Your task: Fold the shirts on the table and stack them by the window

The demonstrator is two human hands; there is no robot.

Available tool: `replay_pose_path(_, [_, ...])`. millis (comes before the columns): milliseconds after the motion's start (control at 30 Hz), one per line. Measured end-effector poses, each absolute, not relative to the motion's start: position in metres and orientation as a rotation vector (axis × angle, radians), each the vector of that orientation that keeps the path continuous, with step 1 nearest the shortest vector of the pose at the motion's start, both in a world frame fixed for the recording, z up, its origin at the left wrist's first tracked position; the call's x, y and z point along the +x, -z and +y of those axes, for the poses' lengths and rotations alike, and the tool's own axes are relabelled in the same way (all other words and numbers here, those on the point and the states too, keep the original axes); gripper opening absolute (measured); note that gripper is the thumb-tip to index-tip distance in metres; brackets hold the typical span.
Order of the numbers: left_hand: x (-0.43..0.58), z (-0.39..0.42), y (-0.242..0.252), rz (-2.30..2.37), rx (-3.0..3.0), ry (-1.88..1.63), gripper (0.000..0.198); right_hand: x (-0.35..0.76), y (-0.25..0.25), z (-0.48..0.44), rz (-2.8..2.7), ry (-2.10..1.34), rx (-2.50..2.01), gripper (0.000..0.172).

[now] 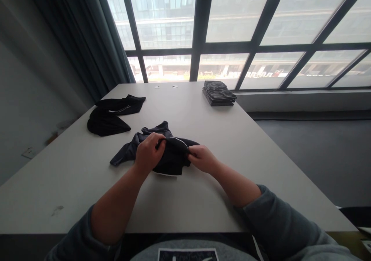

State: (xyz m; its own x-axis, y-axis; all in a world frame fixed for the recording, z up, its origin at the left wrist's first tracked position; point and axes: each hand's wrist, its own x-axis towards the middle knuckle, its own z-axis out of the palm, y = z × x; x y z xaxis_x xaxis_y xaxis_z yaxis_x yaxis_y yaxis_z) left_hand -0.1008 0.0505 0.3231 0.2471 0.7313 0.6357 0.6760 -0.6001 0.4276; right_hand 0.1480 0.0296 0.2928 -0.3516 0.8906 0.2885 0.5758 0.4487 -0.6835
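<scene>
A dark garment (171, 161), black with white piping and a grey-blue part spread behind it, lies crumpled near the middle of the table. My left hand (149, 150) is closed on its black edge. With closed fingers my right hand (201, 157) pinches the same edge farther right, beside the white piping. Between the two hands the black cloth hangs down in front, its lower edge close to the tabletop. What kind of garment it is cannot be made out.
The white table (95, 191) reaches toward the windows. A black garment (108, 121) lies loosely at the back left. Folded striped clothes (218, 93) are stacked at the back right edge. A dark curtain (87, 33) hangs behind the left side.
</scene>
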Motion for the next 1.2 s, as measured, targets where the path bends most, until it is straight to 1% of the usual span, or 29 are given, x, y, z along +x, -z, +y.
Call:
replay_pose_path(100, [-0.102, 0.055, -0.320, 1.455, 2.433, -1.200, 0.010, 0.156, -0.293, 0.034, -1.898, -0.671, -1.255, 0.024])
replay_pose_path(267, [-0.103, 0.064, -0.314, 1.428, 2.525, -0.999, 0.008, 0.165, -0.293, 0.043, -1.833, -0.486, -1.519, 0.025])
replay_pose_path(367, [-0.102, 0.064, -0.312, 1.375, 2.496, -1.011, 0.008, 0.165, -0.292, 0.045, -1.843, -0.306, -1.630, 0.017])
replay_pose_path(433, [-0.101, 0.061, -0.312, 1.358, 2.445, -1.059, 0.010, 0.164, -0.292, 0.043, -1.825, -0.239, -1.599, 0.013])
replay_pose_path(533, [-0.100, 0.058, -0.313, 1.280, 2.431, -1.093, 0.010, 0.161, -0.291, 0.039, -1.871, -0.265, -1.493, 0.014])
replay_pose_path(633, [-0.101, 0.058, -0.315, 1.147, 2.453, -1.055, 0.014, 0.162, -0.289, 0.040, -1.866, -0.336, -1.439, 0.015])
replay_pose_path(733, [-0.103, 0.061, -0.317, 0.948, 2.539, -0.898, 0.024, 0.168, -0.288, 0.044, -1.698, -0.364, -1.461, 0.023])
replay_pose_path(800, [-0.104, 0.062, -0.317, 0.874, 2.591, -0.764, 0.023, 0.173, -0.288, 0.048, -1.596, -0.373, -1.482, 0.028])
replay_pose_path(867, [-0.105, 0.062, -0.317, 0.905, 2.602, -0.652, 0.023, 0.177, -0.286, 0.052, -1.546, -0.394, -1.504, 0.028])
replay_pose_path(967, [-0.106, 0.060, -0.315, 1.042, 2.555, -0.569, 0.033, 0.181, -0.281, 0.057, -1.536, -0.427, -1.554, 0.026])
replay_pose_path(1033, [-0.107, 0.059, -0.314, 1.110, 2.519, -0.544, 0.037, 0.182, -0.279, 0.059, -1.577, -0.409, -1.603, 0.027])
replay_pose_path(1067, [-0.108, 0.059, -0.314, 1.125, 2.514, -0.528, 0.035, 0.182, -0.279, 0.059, -1.618, -0.370, -1.626, 0.029])
replay_pose_path(1100, [-0.108, 0.059, -0.313, 1.125, 2.526, -0.504, 0.029, 0.181, -0.280, 0.058, -1.670, -0.306, -1.641, 0.032])
replay_pose_path(1200, [-0.105, 0.058, -0.313, 1.069, 2.629, -0.475, 0.005, 0.174, -0.287, 0.050, -1.866, -0.050, -1.571, 0.046])
